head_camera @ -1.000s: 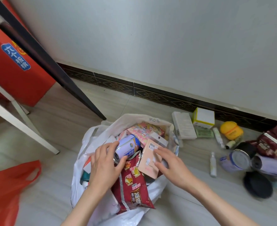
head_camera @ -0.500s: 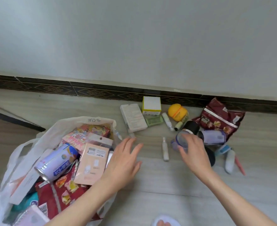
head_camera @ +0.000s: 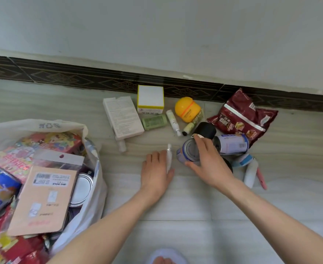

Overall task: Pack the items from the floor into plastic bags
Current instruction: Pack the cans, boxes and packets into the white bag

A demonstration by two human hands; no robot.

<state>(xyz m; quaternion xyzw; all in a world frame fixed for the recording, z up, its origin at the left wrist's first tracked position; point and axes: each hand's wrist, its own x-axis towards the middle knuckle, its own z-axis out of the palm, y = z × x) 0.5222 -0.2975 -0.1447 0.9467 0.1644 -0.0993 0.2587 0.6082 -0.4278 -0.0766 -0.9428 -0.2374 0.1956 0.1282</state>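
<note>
A white plastic bag (head_camera: 42, 124) stands open at the left, stuffed with snack packs, cans and a beige card pack (head_camera: 42, 199). My right hand (head_camera: 208, 164) is shut on a blue-and-white can (head_camera: 185, 155) lying on the floor, fingers over its rim and thumb under it. My left hand (head_camera: 155, 170) rests palm down on a small white bottle (head_camera: 169, 157), which lies between index finger and thumb. Whether the hand grips it is unclear.
Loose items lie along the dark baseboard (head_camera: 99, 80): a flat white box (head_camera: 122, 117), a yellow-rimmed box (head_camera: 150, 100), a green packet (head_camera: 154, 121), a yellow jar (head_camera: 187, 109), a black lid (head_camera: 204, 130), a second can (head_camera: 233, 143) and a maroon snack bag (head_camera: 240, 115).
Both hands left the bag and moved right to the floor items. My right hand closed on the can; my left hand came down onto the small white bottle.
</note>
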